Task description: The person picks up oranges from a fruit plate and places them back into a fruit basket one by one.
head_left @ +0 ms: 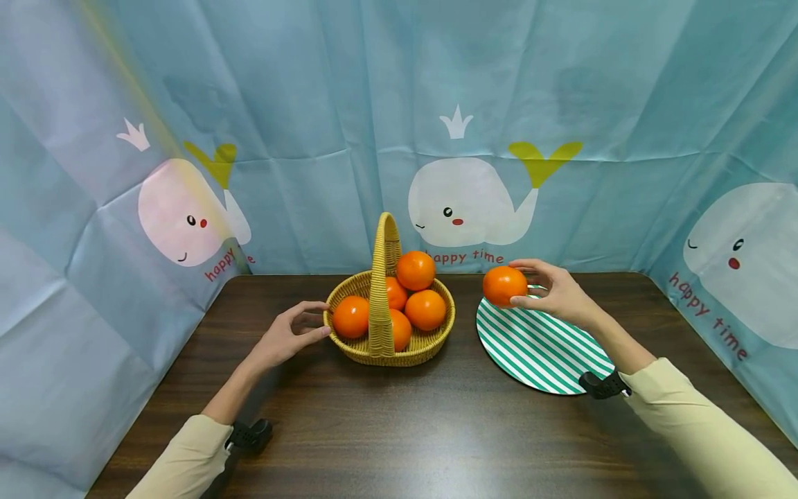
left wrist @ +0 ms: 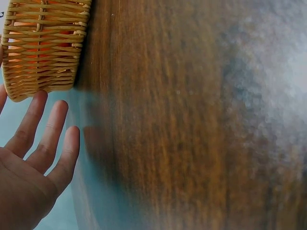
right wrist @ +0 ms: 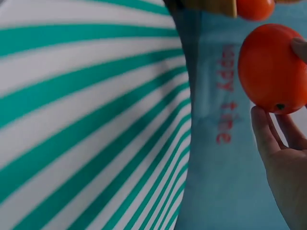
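Note:
In the head view my right hand [head_left: 561, 294] pinches an orange [head_left: 505, 286] between thumb and fingers, above the far left part of a round green-and-white striped mat [head_left: 542, 350]. The right wrist view shows the same orange [right wrist: 271, 69] with a small dark spot at its end. My left hand [head_left: 289, 336] has its fingertips right at the left rim of a yellow wicker basket [head_left: 380, 357] with a tall handle. Its fingers are spread and loosely extended beside the woven wall [left wrist: 45, 52] in the left wrist view. Several oranges [head_left: 426, 310] lie in the basket, one on top of others.
Everything stands on a dark wooden table [head_left: 374, 430]. Behind it hangs a light blue curtain [head_left: 299, 173] printed with whales, close to the table's back edge. The basket's handle [head_left: 380, 291] rises high over the oranges.

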A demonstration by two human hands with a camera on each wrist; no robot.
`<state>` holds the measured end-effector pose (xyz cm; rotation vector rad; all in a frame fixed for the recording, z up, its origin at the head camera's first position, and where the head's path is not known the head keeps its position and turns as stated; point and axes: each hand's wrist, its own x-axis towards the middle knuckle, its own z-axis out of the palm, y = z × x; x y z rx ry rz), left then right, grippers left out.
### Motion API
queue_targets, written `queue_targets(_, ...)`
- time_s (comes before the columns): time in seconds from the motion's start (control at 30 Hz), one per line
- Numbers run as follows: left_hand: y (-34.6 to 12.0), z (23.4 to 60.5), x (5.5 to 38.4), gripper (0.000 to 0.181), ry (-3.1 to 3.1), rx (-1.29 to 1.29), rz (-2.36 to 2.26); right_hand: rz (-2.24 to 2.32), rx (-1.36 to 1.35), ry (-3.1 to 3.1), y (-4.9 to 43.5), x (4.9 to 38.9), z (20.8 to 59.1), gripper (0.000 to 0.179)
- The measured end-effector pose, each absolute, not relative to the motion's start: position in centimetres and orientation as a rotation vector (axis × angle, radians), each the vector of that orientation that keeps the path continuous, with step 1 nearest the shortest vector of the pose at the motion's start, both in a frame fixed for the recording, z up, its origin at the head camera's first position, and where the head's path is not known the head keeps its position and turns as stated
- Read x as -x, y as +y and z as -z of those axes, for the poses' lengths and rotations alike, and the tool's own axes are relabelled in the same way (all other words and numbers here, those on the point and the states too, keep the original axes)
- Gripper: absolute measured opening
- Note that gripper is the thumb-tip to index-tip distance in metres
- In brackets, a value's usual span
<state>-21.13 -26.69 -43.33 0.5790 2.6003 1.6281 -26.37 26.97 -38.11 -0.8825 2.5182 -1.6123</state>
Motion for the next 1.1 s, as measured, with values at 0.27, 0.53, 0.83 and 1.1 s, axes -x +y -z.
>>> queue_targets(0.27, -26.9, 43.6, 21.2, 0.045, 2.610, -0.565, -1.611, 1.649, 0.971, 2.423, 23.6, 26.1, 37.9, 0.062)
queue_targets(0.53, -26.9, 43.5, 21.2, 0.045, 2.622, -0.553, -1.600, 1.651, 1.069, 2.340, 21.0, 25.5, 37.2, 0.061)
queue_targets(0.83, -26.8, 43.3, 21.2, 0.046, 2.622, -0.546, -1.596, 1.667, 1.167, 2.258, 18.4, 25.0, 37.2, 0.063)
queue_targets(1.1, -26.8, 43.4, 21.0, 0.046, 2.631, -0.527, -1.592, 1.667, 1.252, 2.168, 16.3, 24.6, 37.8, 0.067)
